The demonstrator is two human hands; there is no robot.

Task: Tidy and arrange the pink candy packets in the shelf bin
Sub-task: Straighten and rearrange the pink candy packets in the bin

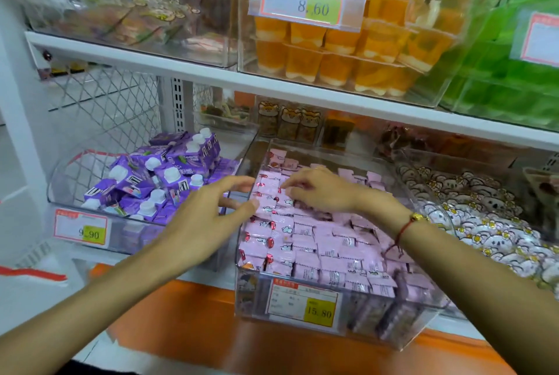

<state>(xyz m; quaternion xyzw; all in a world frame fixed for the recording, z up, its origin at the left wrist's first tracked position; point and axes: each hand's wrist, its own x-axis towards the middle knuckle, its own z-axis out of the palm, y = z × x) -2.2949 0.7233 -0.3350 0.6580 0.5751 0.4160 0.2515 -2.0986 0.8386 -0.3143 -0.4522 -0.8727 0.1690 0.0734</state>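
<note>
Two hands are working over the clear shelf bin (393, 341) of pink candy packets (314, 256). Left hand (205, 220) is reaching in over the bin's left wall, fingers spread, tips touching packets in the left column. Right hand (320, 190) is lying palm-down, fingers curling loosely onto packets further back. Price label (304, 303) on the bin front is reading 15.80.

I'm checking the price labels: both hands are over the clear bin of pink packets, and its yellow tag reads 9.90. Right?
Not quite. In the head view the left hand and right hand are over the clear bin of pink packets, but its yellow tag reads 15.80. The 9.90 tag is on the purple cartons' bin.
</note>
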